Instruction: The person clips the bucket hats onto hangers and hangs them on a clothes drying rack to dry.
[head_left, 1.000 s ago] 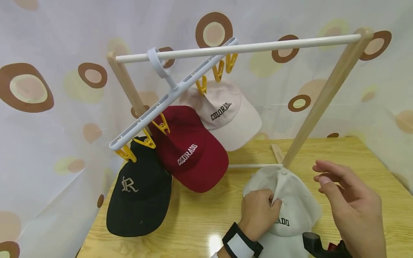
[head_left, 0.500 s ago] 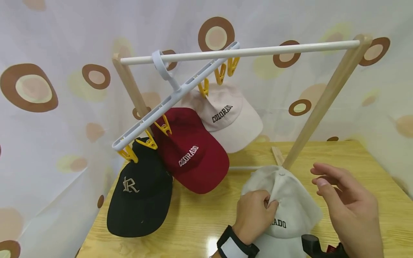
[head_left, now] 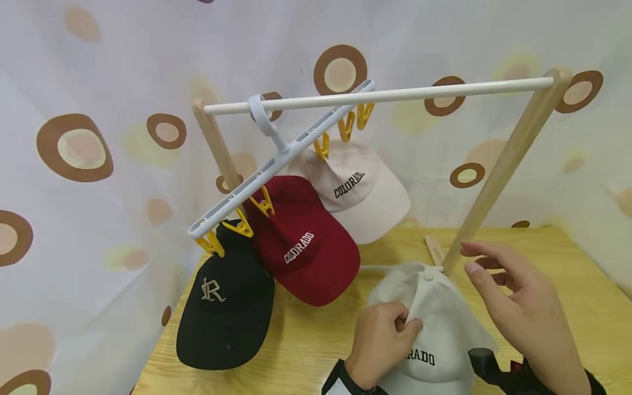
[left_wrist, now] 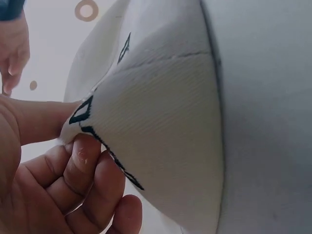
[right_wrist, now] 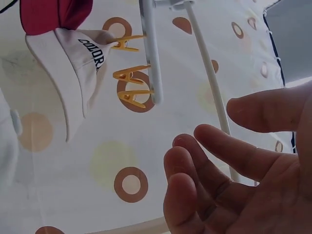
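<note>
My left hand (head_left: 382, 341) pinches the front of an off-white baseball cap (head_left: 444, 329), folding the cloth between thumb and fingers. In the left wrist view the thumb and curled fingers squeeze the cap (left_wrist: 161, 117) at its dark lettering. To the right of that cap, my right hand (head_left: 518, 307) hangs in the air with loosely bent fingers and holds nothing. A pale blue clip hanger (head_left: 291, 153) hooks over a white rod. From its yellow clips hang a black cap (head_left: 227, 307), a red cap (head_left: 311, 247) and a pale pink cap (head_left: 365, 192).
The white rod (head_left: 444, 92) runs across a wooden stand (head_left: 508, 170) on the wood-grain table (head_left: 306, 345). Two yellow clips (head_left: 355, 120) at the hanger's far end hold nothing. A patterned curtain (head_left: 99, 236) stands behind and to the left.
The head view has tilted, so the rack and caps sit lower and slightly right. My left hand keeps its pinch on the off-white cap. My right hand has shifted a little toward it.
</note>
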